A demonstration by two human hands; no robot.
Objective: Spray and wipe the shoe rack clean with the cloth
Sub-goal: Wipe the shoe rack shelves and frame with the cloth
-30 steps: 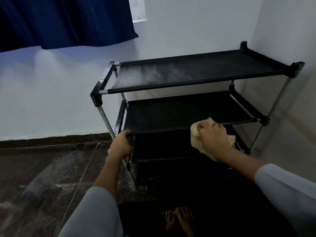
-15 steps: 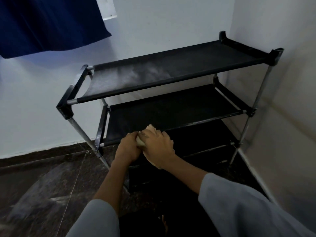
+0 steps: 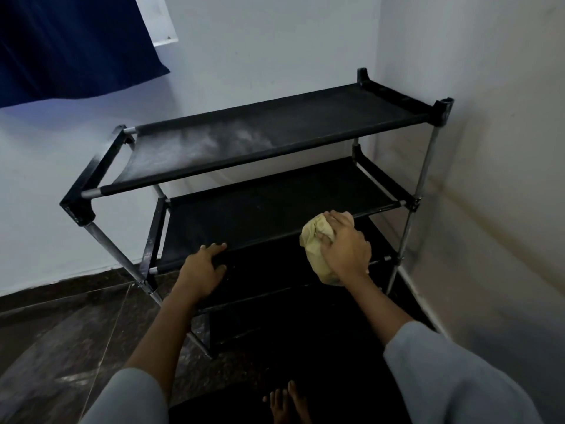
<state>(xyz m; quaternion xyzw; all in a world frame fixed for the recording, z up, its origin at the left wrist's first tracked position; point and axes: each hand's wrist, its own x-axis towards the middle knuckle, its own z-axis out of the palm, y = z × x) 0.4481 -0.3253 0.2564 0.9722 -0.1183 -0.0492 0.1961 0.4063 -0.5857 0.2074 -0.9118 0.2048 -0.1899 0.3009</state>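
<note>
From the head view, a black shoe rack point(image 3: 275, 142) with fabric tiers and metal poles stands in the corner of a room, its back toward a white wall point(image 3: 275, 50) and its right end close to a second wall point(image 3: 489, 148). The top shelf point(image 3: 305, 127) carries a pale dusty patch point(image 3: 211, 142) toward its left half. Below it lies the middle shelf point(image 3: 260, 215), and lower tiers sit in shadow and are hard to make out.

The right hand point(image 3: 344, 246) is over the front edge of the middle shelf, right of its centre, with the fingers curled round a bunched yellowish cloth point(image 3: 316, 240), which it presses against the front rail. Part of the cloth hangs below the hand in front of the rail.

The left hand point(image 3: 200, 270) rests on the front rail of the same shelf, toward its left end, well apart from the cloth. Its fingers lie fairly straight over the fabric edge and it holds nothing; whether the thumb hooks under the rail I cannot tell.

Both arms wear light grey sleeves point(image 3: 452, 377). A bare foot point(image 3: 284, 402) shows at the bottom edge, on the dark floor point(image 3: 61, 332). A dark blue curtain point(image 3: 70, 44) hangs at the upper left.
</note>
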